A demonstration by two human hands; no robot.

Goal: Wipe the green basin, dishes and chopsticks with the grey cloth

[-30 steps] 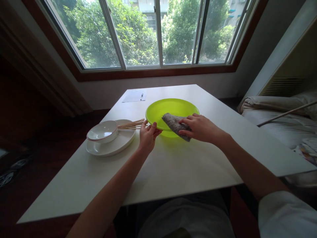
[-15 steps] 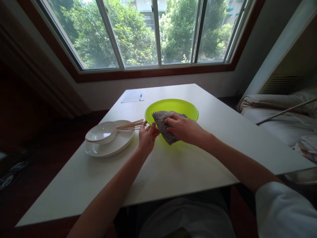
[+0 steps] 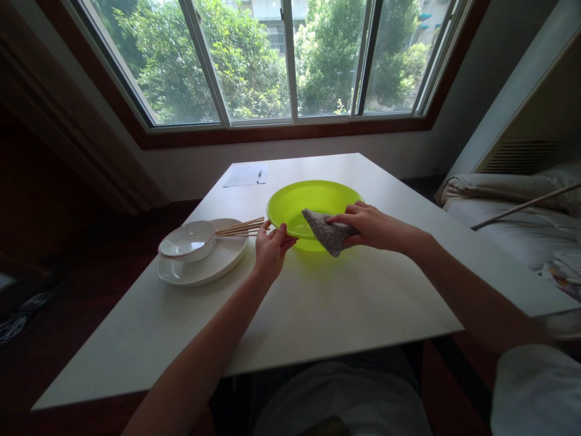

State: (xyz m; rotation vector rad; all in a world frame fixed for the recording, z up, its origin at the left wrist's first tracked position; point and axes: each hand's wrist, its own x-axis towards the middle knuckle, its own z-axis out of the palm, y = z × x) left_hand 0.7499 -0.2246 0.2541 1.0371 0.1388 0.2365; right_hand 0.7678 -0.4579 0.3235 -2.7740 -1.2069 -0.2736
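A lime-green basin (image 3: 297, 209) stands on the white table in front of me. My left hand (image 3: 271, 245) grips its near left rim, thumb on top and fingers underneath. In my right hand (image 3: 370, 227) is a grey-brown cloth (image 3: 327, 233), draped over the near right part of the basin's rim. The cloth's lower corner hangs outside the basin, and the fingertips press on its upper side. Just left of my left hand, several wooden chopsticks (image 3: 240, 227) lie across a white oval plate (image 3: 204, 274), beside a white bowl (image 3: 188, 240) that rests on the plate.
On the far left of the white table (image 3: 327, 321) lie a sheet of paper (image 3: 240, 175) and a pen (image 3: 259, 175). A window (image 3: 290, 66) is beyond the table. To the right is a pale padded seat (image 3: 503, 212) with a thin stick (image 3: 526, 206) across it.
My right hand has slid the cloth to the right along the basin's near rim, and the cloth looks more bunched. My left hand keeps its hold on the rim.
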